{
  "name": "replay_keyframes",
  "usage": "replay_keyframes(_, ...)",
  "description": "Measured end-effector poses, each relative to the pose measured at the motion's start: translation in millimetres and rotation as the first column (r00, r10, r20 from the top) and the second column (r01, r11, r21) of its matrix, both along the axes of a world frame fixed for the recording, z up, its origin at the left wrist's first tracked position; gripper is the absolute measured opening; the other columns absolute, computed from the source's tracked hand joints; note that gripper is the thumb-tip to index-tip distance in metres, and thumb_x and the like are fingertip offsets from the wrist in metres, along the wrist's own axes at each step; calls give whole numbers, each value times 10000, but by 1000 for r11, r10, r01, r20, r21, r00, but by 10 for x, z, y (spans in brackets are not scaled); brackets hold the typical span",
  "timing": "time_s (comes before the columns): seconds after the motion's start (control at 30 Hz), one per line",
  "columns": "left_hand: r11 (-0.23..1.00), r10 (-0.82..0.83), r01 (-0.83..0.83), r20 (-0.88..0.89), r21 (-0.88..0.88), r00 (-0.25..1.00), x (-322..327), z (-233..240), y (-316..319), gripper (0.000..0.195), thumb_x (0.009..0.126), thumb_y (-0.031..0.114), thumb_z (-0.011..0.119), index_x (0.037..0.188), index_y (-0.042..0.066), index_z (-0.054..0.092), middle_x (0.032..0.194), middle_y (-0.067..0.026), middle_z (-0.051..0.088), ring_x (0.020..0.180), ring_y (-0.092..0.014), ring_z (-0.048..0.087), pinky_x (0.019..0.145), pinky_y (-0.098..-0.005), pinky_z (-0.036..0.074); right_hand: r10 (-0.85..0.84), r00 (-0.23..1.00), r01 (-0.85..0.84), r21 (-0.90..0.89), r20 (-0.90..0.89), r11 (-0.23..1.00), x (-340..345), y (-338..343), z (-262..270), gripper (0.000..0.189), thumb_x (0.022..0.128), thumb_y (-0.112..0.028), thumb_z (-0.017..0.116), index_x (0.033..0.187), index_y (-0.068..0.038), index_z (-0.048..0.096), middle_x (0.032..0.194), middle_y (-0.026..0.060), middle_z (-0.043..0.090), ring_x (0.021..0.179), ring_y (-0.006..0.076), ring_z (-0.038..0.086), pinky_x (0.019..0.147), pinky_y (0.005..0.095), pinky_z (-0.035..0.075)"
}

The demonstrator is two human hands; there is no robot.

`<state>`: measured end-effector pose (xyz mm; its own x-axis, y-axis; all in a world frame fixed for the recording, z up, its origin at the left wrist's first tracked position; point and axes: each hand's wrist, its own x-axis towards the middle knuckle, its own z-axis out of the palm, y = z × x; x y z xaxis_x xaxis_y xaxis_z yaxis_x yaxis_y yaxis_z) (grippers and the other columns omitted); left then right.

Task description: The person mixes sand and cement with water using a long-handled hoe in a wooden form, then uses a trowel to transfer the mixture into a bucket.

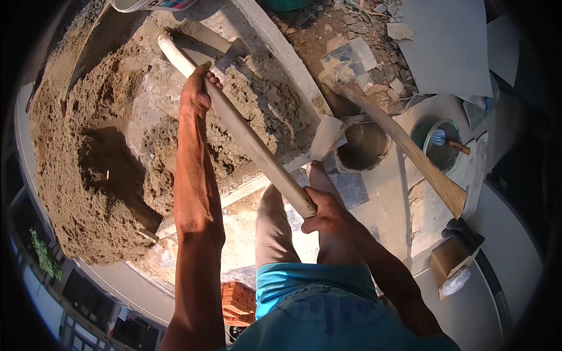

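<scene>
A long wooden tool handle slants across the view, from the upper left down to its butt near my thighs. Partway up the handle, my left hand is closed round the wood. My right hand grips the butt end. At the far end, the tool's metal head lies by wet mortar, partly in shadow; its exact kind I cannot tell. A heap of sandy mix fills the left side, with a dark hollow in it. Rougher wet mortar lies under and beside the handle.
A concrete-coloured rim borders the mixing area. Right of my legs stand a bucket of murky water and a green-rimmed bucket with a brush in it. Another wooden handle leans there. Rubble, a cardboard box and stacked bricks lie about; a white bucket is at the top.
</scene>
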<state>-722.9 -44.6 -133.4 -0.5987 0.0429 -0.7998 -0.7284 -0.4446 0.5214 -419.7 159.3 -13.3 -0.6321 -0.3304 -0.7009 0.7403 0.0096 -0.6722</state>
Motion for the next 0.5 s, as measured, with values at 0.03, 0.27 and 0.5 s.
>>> replay_keyframes(0.03,999,-36,37,49,-5,998,144,-180,59,125,824,109,577,755,75,478,561,0,468,456,-119,445,432,-264,446,-36,999,36,-1,4,999,71,-24,4,414,554,-106,670,905,16,486,729,118,540,713,168,537,635,326,424)
replay_keyframes(0.27,987,-139,92,427,128,893,1829,-1023,554,146,828,128,558,718,58,494,532,-32,451,424,-165,449,421,-328,459,33,943,-131,279,330,951,843,-76,720,480,563,-136,693,987,7,521,770,78,559,738,144,531,653,298,435)
replay_keyframes(0.5,977,-23,-78,457,200,889,1741,-455,495,177,828,140,568,701,74,464,560,-29,449,481,-160,471,457,-327,463,8,937,-63,149,348,987,529,260,1306,550,611,-286,744,1022,14,534,840,149,621,791,197,604,711,340,472)
